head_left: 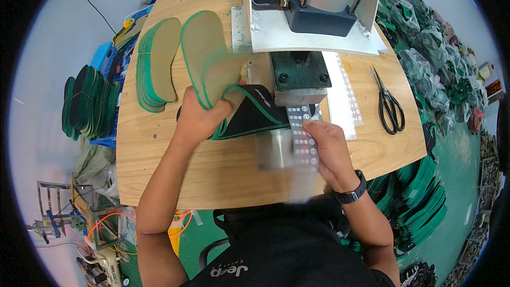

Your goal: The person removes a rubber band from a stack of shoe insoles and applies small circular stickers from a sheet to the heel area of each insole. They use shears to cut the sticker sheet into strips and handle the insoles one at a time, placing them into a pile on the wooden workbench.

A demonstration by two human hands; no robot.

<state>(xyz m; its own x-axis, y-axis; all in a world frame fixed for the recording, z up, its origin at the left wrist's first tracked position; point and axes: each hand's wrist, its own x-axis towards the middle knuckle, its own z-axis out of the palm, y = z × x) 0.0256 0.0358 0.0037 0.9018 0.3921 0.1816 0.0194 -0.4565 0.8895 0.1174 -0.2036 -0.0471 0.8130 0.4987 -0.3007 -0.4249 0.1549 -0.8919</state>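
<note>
My left hand [199, 116] is closed round several shoe insoles at the left of the press. One insole [204, 42] stands up tan side out with a green edge, part of it smeared by motion. A black insole [247, 119], its edge also green, reaches right under the press head [300, 74]. Between thumb and fingers, my right hand [330, 151] pinches a clear strip of small white printed labels [304, 141]. The strip's upper end lies over the black insole's tip, just below the press head; its lower end is blurred. Under both is a metal block [273, 151].
A banded stack of tan insoles [159, 64] lies at the table's left. Black-handled scissors [391, 107] and white label sheets [340, 95] lie to the right. The press frame [313, 37] stands at the back. More insoles [417, 202] are piled beside the table.
</note>
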